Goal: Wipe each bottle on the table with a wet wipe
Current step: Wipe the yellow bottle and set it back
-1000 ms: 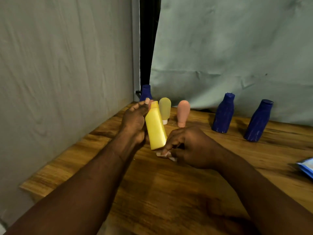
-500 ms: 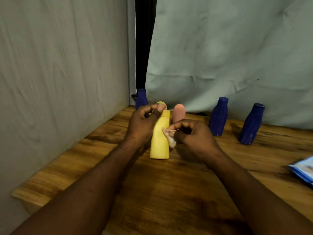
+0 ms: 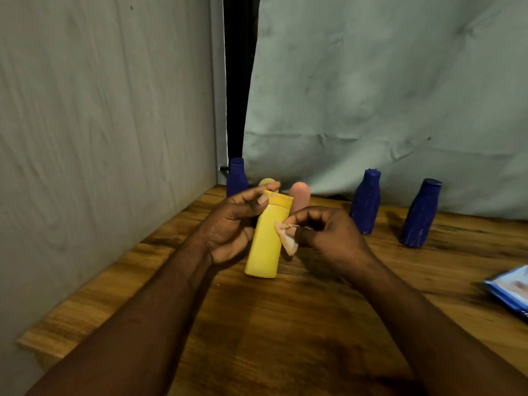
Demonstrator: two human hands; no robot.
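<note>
Your left hand grips the yellow bottle at frame centre, base on the wooden surface; your right hand pinches a wet wipe against its side.

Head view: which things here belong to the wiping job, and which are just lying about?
Belongs to the job:
yellow bottle, held by the left hand
wet wipe, pinched in the right hand
three blue bottles
pink bottle
pale yellow-green bottle
wipes pack

Just there:
grey cloth backdrop
wooden table
</note>
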